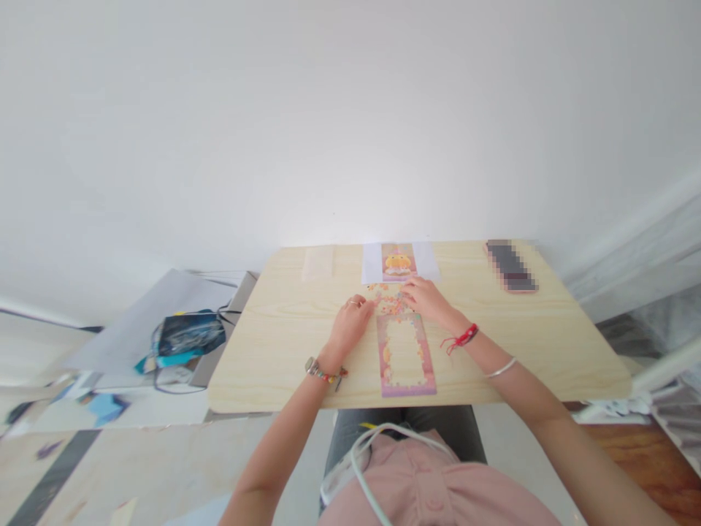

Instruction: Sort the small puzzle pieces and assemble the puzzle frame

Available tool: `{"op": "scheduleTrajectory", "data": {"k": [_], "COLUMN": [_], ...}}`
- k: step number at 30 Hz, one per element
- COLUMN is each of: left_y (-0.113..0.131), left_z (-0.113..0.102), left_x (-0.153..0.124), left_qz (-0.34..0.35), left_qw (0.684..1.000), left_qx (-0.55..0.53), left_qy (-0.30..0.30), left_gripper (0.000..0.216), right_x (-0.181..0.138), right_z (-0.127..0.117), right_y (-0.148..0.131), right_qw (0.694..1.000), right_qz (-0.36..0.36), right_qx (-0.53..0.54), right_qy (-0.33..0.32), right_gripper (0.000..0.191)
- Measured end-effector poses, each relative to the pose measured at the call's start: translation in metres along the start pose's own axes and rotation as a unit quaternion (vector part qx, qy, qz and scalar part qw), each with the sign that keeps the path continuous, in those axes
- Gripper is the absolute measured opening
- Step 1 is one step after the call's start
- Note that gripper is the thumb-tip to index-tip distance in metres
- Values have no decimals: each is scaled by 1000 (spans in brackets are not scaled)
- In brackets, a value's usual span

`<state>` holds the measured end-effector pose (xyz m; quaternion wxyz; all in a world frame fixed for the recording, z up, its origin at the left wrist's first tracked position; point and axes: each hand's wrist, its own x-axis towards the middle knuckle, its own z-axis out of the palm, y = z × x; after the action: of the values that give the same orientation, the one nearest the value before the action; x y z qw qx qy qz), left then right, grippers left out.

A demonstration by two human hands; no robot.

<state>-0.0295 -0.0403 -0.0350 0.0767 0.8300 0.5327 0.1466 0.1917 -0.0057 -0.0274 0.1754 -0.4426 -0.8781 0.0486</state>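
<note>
Small loose jigsaw pieces [390,303] lie in a scattered pile on the light wooden table, between my two hands. At the pile's left edge is my left hand [350,325], its fingers stretched toward the pieces and nothing visibly held. My right hand [428,298] reaches over the pile's right side with fingertips bent close together; whatever they pinch is too small to make out. Nearer to me lies a pink and purple puzzle border [386,383] with a bare middle. Behind the pile, a sheet with a printed picture [399,261] of a yellow figure lies flat.
A phone [512,267] lies at the table's back right. A clear plastic sleeve [318,263] rests at the back left. The wooden table [263,343] meets a white wall. Left of it are a dark bag [191,334] and papers. A white cable [358,456] crosses my lap.
</note>
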Motion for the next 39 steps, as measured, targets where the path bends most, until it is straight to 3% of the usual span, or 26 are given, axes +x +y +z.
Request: {"op": "scheduleTrajectory", "data": {"k": [6,12,17,26,31,39], "left_y": [-1,-9,-19,-12,-12,7], "left_z": [3,2,1,3,4,-3], "left_x": [14,10,0,11,11,12], "left_qz": [2,17,26,29,41,59], "left_qw": [999,991,992,991,989,984], "left_qx": [-50,-127,-125,-126,-132,-118], "left_qy": [-4,35,7,11,46,122], "left_gripper": [24,21,16,14,15,21], "right_x": [18,17,18,28,29,10], "right_z": [6,6,7,7,4,-21], "right_y": [0,7,17,16,11,-8], "right_qw": [998,998,996,991,991,997], "right_qz": [-1,-18,-59,-73,-66,-48], "right_qx": [-33,-25,-18,-43,-45,-34], "right_qy": [-45,-50,-59,-99,-111,-56], "right_gripper": [10,12,14,11,12,15]}}
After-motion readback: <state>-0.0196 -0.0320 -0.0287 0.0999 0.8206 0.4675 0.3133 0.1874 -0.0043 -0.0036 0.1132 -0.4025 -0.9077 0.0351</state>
